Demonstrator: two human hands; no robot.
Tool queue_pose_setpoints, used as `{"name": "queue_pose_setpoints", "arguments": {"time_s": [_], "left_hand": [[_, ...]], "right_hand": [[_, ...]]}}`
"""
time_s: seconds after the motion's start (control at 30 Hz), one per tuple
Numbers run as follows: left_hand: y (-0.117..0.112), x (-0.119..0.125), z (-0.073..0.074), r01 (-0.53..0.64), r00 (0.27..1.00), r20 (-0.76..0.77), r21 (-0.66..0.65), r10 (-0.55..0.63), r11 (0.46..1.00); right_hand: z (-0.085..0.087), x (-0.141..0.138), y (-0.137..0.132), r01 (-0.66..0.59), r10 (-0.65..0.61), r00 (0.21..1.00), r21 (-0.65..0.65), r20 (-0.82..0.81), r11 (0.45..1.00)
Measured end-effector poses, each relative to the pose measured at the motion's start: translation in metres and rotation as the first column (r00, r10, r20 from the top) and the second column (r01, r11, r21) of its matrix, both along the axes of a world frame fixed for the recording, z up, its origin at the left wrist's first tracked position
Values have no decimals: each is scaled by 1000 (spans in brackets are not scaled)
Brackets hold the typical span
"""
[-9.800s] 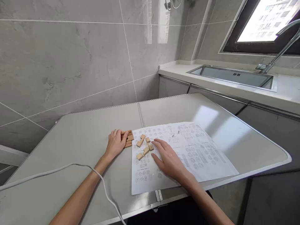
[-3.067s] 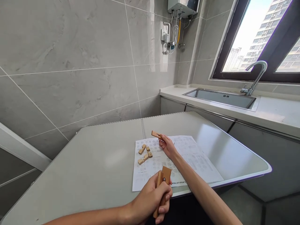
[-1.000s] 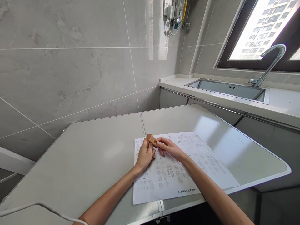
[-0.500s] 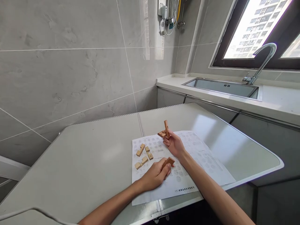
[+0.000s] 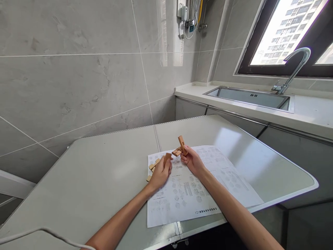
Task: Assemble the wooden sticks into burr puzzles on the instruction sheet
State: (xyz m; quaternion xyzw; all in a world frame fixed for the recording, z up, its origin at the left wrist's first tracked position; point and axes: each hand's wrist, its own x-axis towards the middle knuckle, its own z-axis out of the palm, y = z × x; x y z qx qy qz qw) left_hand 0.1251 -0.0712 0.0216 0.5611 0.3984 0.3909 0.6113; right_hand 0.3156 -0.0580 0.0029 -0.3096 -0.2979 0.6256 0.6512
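Note:
My right hand [image 5: 191,161] is closed on two crossed wooden puzzle pieces [image 5: 180,147], held up above the printed instruction sheet [image 5: 197,187]. My left hand [image 5: 160,172] is closed on another wooden piece [image 5: 167,157], just left of the right hand and close to the crossed pieces. Several loose wooden pieces [image 5: 152,167] lie on the sheet's left edge, partly hidden behind my left hand.
The sheet lies on a grey folding table [image 5: 91,173] against a tiled wall. A counter with a steel sink [image 5: 249,99] and a tap [image 5: 293,69] stands at the right under a window. A white cable [image 5: 39,233] crosses the table's near left corner.
My left hand has risen from the near part of the sheet with its wooden piece and moved up beside my right hand. The right hand's crossed pieces have tilted slightly.

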Motion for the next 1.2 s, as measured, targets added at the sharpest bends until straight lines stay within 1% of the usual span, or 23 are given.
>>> {"name": "queue_pose_setpoints", "arguments": {"time_s": [0.07,0.1,0.13,0.2,0.3,0.37,0.43,0.5,0.6,0.67,0.7,0.77,0.83,0.97,1.07,1.2], "left_hand": [[4,-1,-5,-51,996,75,-44,54,998],[6,-1,-7,-57,993,96,-49,62,997],[7,-2,-8,-54,992,113,-60,61,997],[7,-5,-8,-3,991,134,-78,14,997],[6,-8,-5,69,990,127,-77,-59,995],[5,-8,-3,67,993,97,-57,-61,996],[4,-8,-2,54,996,72,-43,-51,998],[5,-8,-3,40,997,66,-43,-37,998],[6,-9,-4,20,996,82,-54,-16,998],[7,-9,-5,14,996,86,-51,-10,999],[7,-9,-5,13,996,89,-50,-8,999],[8,-9,-6,13,995,95,-50,-9,999],[8,-9,-7,18,995,98,-53,-13,998],[8,-9,-8,28,995,100,-60,-22,998],[8,-10,-8,27,994,108,-67,-20,997],[6,-11,-4,33,992,122,-80,-24,996]], "right_hand": [[0,0,-1,1,-1,1000,6,30,1000],[0,-1,-2,-4,3,999,9,50,1000],[0,-1,-3,-12,11,997,15,74,1000],[-1,-3,-5,-38,34,991,28,129,999],[-2,-7,-8,-86,75,976,47,203,995],[-4,-10,-9,-111,93,963,58,252,992],[-4,-11,-9,-108,85,955,66,284,992],[-4,-11,-8,-68,44,958,76,283,995],[-4,-9,-5,66,-85,957,78,277,995],[-5,-8,-4,146,-162,924,73,346,987],[-6,-9,-3,165,-184,899,81,397,983],[-8,-11,-2,143,-185,851,122,491,982],[-9,-14,-2,94,-168,825,163,540,982],[-9,-19,-4,39,-127,819,167,559,985],[-8,-18,-6,-1,-91,817,159,570,987],[-5,-14,-10,-7,-81,792,142,605,990]]}}
